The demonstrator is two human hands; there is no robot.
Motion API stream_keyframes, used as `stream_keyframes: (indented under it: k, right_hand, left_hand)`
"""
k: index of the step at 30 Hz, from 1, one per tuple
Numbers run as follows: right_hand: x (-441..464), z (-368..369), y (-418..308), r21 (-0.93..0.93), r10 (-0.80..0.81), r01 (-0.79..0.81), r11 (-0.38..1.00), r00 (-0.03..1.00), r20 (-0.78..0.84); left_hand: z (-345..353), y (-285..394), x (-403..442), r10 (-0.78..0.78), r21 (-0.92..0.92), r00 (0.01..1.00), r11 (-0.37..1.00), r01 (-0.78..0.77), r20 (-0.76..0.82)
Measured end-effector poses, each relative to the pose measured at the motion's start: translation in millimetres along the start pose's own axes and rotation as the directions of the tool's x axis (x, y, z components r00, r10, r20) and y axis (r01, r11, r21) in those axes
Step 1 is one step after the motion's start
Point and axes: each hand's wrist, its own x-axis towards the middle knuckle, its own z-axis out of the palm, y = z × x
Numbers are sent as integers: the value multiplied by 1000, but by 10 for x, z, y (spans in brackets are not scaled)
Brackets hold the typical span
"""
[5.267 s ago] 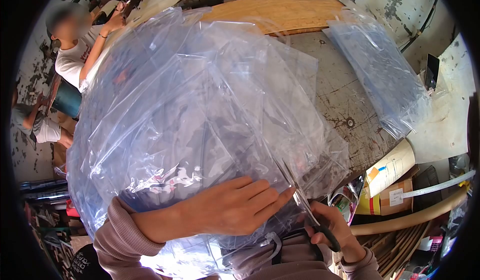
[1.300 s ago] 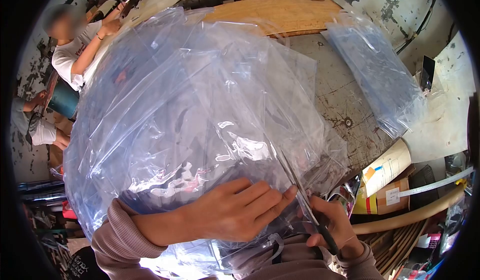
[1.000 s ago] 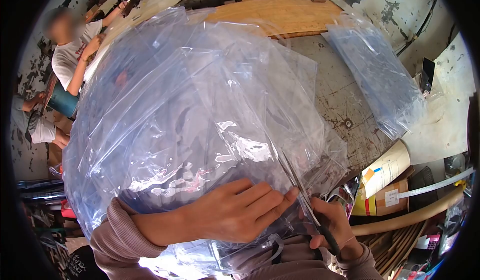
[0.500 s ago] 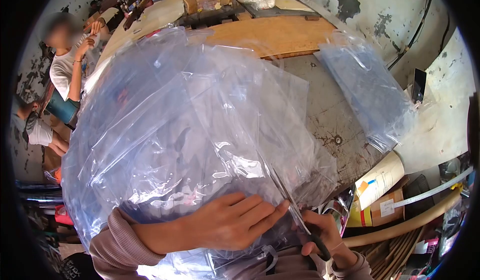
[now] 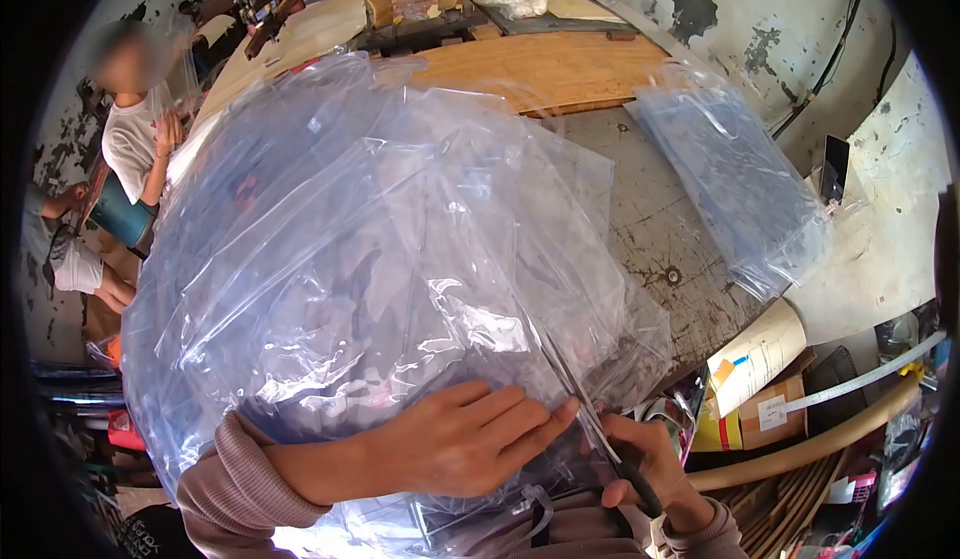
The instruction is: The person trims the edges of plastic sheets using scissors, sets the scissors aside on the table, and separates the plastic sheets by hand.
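Observation:
A large heap of clear plastic sheets (image 5: 330, 229) covers the table in front of me. My left hand (image 5: 470, 439) lies on the near part of the plastic, palm down, with its fingers stretched to the right and a fingertip beside the blades. My right hand (image 5: 655, 464), at the lower right, grips the dark handles of a pair of scissors (image 5: 590, 421). The long metal blades point up and to the left, over or within the plastic; how far apart they are is hard to tell.
Folded clear plastic (image 5: 730, 179) lies on the table's (image 5: 665, 269) right part, near a phone (image 5: 834, 168). A wooden board (image 5: 540, 69) is at the back. A person (image 5: 130, 139) is at the upper left, another beyond the left edge. A cardboard box (image 5: 775, 414) stands lower right.
The view has tilted up, so the table appears lower. My hands keep nearly the same place on the plastic, scissors still held. The person at the upper left has moved their hands and holds clear plastic.

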Motion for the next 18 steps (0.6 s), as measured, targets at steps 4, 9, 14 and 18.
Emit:
stream_keyframes:
  k: [4,9,14,18]
  right_hand:
    - [1,-22,49,-17,-19,18,1000,1000,-19]
    - [2,-38,62,-68,-6,5,998,1000,-22]
    - [-12,-27,27,-66,24,-25,998,1000,-11]
    - [7,-4,-10,-24,19,-19,1000,1000,-10]
  left_hand:
    - [29,-6,-15,-23,-32,999,999,23,-21]
    - [56,-20,-36,-58,-84,997,995,54,-50]
    - [26,-10,-17,-43,-66,999,997,41,-30]
    - [18,-6,-15,-27,-45,999,999,26,-24]
